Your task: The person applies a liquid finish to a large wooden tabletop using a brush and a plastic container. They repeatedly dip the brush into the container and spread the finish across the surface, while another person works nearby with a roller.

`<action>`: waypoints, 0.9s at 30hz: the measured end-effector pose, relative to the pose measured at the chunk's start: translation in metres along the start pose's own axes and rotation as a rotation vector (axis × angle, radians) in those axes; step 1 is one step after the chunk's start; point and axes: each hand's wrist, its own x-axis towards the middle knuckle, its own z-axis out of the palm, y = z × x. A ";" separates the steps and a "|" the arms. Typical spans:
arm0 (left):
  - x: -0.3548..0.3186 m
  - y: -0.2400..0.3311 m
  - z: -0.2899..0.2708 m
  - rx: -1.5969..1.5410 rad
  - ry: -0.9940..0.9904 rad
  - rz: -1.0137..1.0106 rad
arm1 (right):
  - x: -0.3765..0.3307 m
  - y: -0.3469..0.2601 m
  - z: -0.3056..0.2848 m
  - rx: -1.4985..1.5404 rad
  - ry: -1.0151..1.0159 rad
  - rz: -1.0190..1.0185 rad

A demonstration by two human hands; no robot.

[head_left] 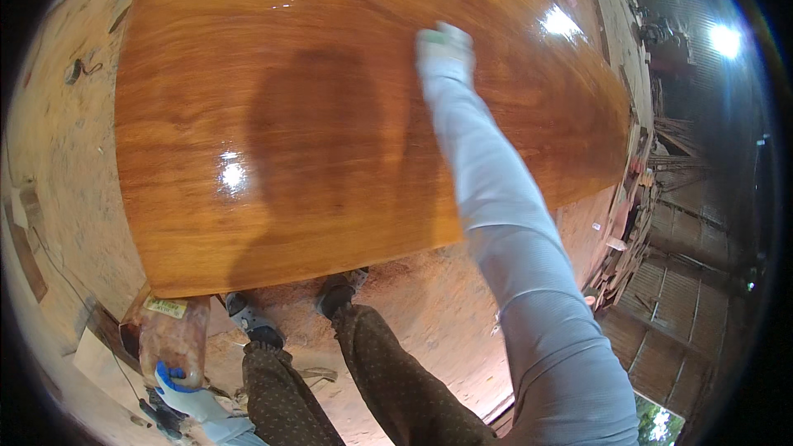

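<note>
sawdust-covered workshop floor (429, 314) runs under and around everything, pale orange-tan, w/ scraps of wood scattered on the left side. corrugated metal walls and stacked timber (636, 223) sit on the far right, and a bright lamp (725, 40) glares up in the right corner.

big glossy wooden panel (330, 116) fills the middle of view, warm orange-brown, grain running lengthwise, wet-looking shine w/ several light reflections and the person's shadow across it. its near edge hangs just above the person's shoes (289, 310).

right hand (444, 54) is stretched out far over the panel, arm in a pale grey sleeve, hand in a whitish glove w/ a bit of green at the fingertips. it lies flat on the panel surface toward the far right part. hand is motion-blurred, so can't tell if the fingers are spread or together, or whether sth is under the palm.

left hand (183, 392) is down low at near left, below the panel's near-left corner, in a white glove w/ blue fingertips. fingers are curled around the lower part of a clear plastic jar (173, 334) w/ brownish contents and a light label near its top. jar is upright-ish, just left of the left shoe, near the floor.

person's legs in dark brown dotted trousers (372, 380) come in from the lower edge, between the two arms.

small dark object w/ a cord (76, 71) lies on the floor far left, well apart from the panel.
</note>
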 end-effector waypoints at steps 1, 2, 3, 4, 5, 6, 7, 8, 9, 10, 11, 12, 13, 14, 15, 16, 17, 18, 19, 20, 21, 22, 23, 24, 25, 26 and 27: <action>0.000 0.002 -0.016 0.055 0.009 -0.014 | -0.026 -0.063 0.029 -0.204 -0.077 -0.274; 0.003 0.012 -0.008 0.060 -0.010 -0.007 | -0.022 -0.081 0.068 -0.322 -0.076 -0.633; 0.001 0.008 -0.021 0.065 0.002 -0.065 | -0.058 -0.137 0.103 -0.228 -0.113 -0.789; -0.002 0.001 -0.027 0.052 0.010 -0.126 | -0.094 -0.204 0.101 -0.234 -0.497 -0.702; -0.003 0.001 -0.018 0.002 -0.006 -0.168 | -0.113 -0.231 0.106 -0.094 -0.548 -0.680; 0.003 0.018 0.012 -0.121 -0.023 -0.158 | -0.091 -0.223 0.136 0.130 -0.358 -0.704; 0.004 0.017 0.015 -0.164 -0.002 -0.180 | -0.084 -0.243 0.150 0.220 -0.475 -0.607; 0.005 0.013 0.014 -0.201 0.027 -0.209 | -0.063 -0.255 0.161 0.133 -0.525 -0.573; 0.006 0.011 0.019 -0.206 0.026 -0.189 | -0.028 -0.241 0.170 0.349 -0.624 -0.316; 0.000 -0.003 0.006 -0.164 0.051 -0.196 | -0.027 -0.229 0.169 0.739 -0.652 -0.142; -0.004 -0.012 -0.005 -0.138 0.067 -0.197 | -0.008 -0.204 0.159 1.016 -0.604 -0.016; -0.006 -0.011 -0.016 -0.075 0.067 -0.206 | 0.018 -0.167 0.146 1.128 -0.526 0.053; -0.006 0.002 -0.012 -0.053 0.048 -0.206 | 0.063 -0.114 0.115 1.132 -0.416 0.031; -0.007 0.004 -0.021 0.009 0.046 -0.213 | 0.069 -0.078 0.085 1.132 -0.276 0.173; -0.007 0.005 -0.014 -0.071 0.068 -0.240 | 0.100 -0.024 0.049 1.115 -0.191 0.248; -0.007 0.003 -0.010 -0.136 0.094 -0.269 | 0.112 0.022 0.017 1.050 -0.063 0.351; -0.006 0.008 0.018 -0.268 0.080 -0.292 | 0.162 0.097 -0.047 0.894 0.047 0.338; -0.006 0.009 0.011 -0.250 0.089 -0.267 | 0.155 0.119 -0.059 0.438 -0.022 0.278; -0.006 0.015 0.003 -0.239 0.090 -0.241 | 0.148 0.135 -0.076 -0.221 -0.079 0.204; -0.006 0.020 0.001 -0.241 0.088 -0.212 | 0.144 0.150 -0.099 -0.689 -0.074 0.141; -0.005 0.022 0.011 -0.252 0.055 -0.206 | 0.139 0.164 -0.102 -0.602 0.164 0.138; -0.005 0.019 0.017 -0.250 0.028 -0.200 | 0.130 0.171 -0.097 -0.502 0.387 0.129; -0.005 0.008 0.000 -0.187 0.029 -0.194 | 0.090 0.124 -0.051 -0.696 0.131 -0.160; -0.004 -0.001 -0.009 -0.195 0.024 -0.236 | 0.049 0.064 -0.025 -0.846 -0.055 -0.503; -0.004 -0.009 -0.015 -0.215 0.016 -0.280 | 0.000 -0.003 -0.004 -0.882 -0.090 -0.705; -0.003 -0.011 -0.014 -0.248 0.000 -0.320 | -0.036 -0.049 0.017 -0.858 -0.138 -0.852; -0.002 -0.004 -0.009 -0.250 -0.001 -0.303 | -0.068 -0.089 0.034 -0.845 -0.186 -0.988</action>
